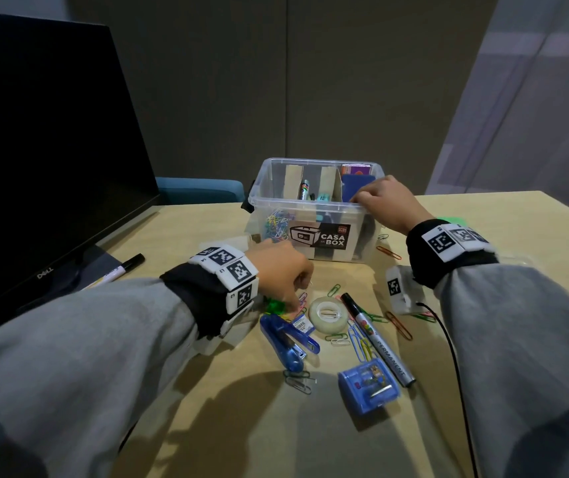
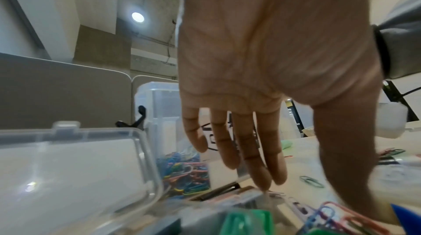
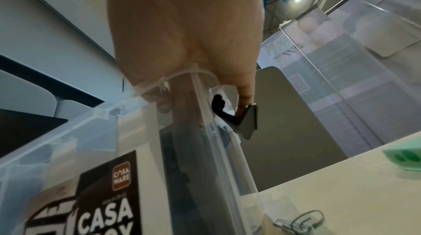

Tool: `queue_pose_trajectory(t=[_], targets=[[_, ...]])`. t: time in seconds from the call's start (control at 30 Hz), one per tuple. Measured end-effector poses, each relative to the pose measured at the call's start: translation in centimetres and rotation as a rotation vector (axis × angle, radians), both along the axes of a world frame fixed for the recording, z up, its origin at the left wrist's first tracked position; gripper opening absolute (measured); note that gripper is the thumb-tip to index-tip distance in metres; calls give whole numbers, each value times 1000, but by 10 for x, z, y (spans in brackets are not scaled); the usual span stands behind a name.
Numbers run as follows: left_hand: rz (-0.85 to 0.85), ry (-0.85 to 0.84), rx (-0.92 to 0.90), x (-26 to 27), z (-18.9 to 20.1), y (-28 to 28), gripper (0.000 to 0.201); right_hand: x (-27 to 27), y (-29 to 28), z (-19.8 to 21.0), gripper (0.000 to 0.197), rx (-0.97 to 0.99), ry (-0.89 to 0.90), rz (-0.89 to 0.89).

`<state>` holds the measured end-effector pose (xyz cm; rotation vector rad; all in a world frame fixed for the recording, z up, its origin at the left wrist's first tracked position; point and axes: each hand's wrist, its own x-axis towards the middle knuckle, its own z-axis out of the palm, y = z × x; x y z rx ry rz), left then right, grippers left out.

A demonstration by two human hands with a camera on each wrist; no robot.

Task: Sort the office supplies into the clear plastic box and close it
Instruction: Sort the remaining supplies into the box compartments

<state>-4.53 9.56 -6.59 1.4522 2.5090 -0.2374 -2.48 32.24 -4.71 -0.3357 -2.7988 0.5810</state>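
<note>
Sorting is midway. The clear plastic box (image 1: 314, 208) stands open at the table's (image 1: 483, 215) far side, with paper clips already in its left compartment. The right hand (image 1: 384, 201) reaches over its near-right rim, fingers inside — what they hold, I cannot tell. The left hand (image 1: 283, 270), fingers straight, lowers onto loose paper clips (image 1: 302, 300) (beside a tape roll (image 1: 327, 313)). Next: a fine pinch, then a carry to the box.

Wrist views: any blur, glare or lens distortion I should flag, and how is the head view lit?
Left wrist: foreground clips and small case soft, a glare spot on the case, ceiling lamp flaring. Right wrist: box edges bowed by the wide lens, hand soft and close. Head: dim, arm shadows across the table, corners stretched.
</note>
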Motion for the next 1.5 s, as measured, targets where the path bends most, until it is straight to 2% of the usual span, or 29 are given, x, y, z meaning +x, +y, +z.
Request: queue_pose_trajectory(t=[0.07,0.13,0.27,0.47,0.73,0.97,1.1,1.17,1.27,1.33,1.43,1.5], targets=[[-15,-22,-49,3,-3,6,47,0,0,0,38,-2,5,2],[-15,-12,-72,6,-7,12,50,-1,1,-1,38,-3,8,2],[42,-36,-32,10,-8,19,41,-3,2,-3,37,-2,9,-1],[128,-187,-10,7,-11,25,27,-2,2,-3,38,-15,9,6],[95,-154,2,6,-14,19,20,-1,0,-1,38,-12,4,6],[135,-322,253,0,-2,8,11,-1,0,-2,38,-16,8,5],[226,-518,584,-12,30,-1,5,1,-1,-1,37,-31,16,6],[271,-558,749,-22,50,-4,5,1,-1,0,37,-20,12,10],[346,-486,936,-41,71,-4,6,2,0,-1,35,-25,14,9],[401,-360,1002,-54,75,-1,7,2,-1,-1,34,-28,16,6],[468,-159,984,-68,71,6,1,2,-1,-2,34,-34,14,2],[486,-73,895,-76,65,13,3,2,-1,-2,34,-31,9,3]])
